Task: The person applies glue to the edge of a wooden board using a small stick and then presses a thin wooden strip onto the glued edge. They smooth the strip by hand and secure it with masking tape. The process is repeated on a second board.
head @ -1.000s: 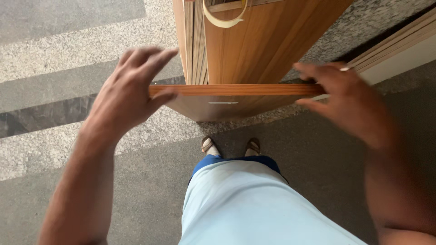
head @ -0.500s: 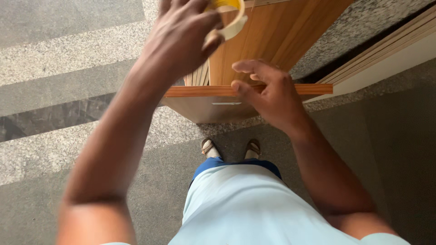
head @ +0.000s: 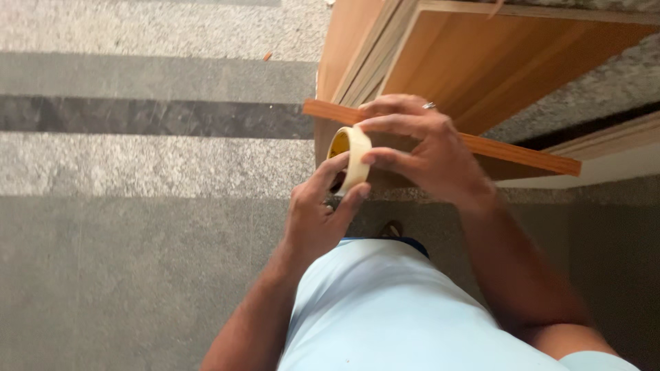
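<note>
my left hand grips the tape roll from below, thumb and fingers closed on its rim. my right hand reaches in from above, fingertips pinched on the roll's outer edge. the roll stands on edge, just in front of the wooden strip and stacked wooden panels, above the stone floor.

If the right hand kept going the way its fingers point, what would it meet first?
The right hand points left, fingertips already on the roll of tape held by the left hand. Past that, probably only open floor.
</note>
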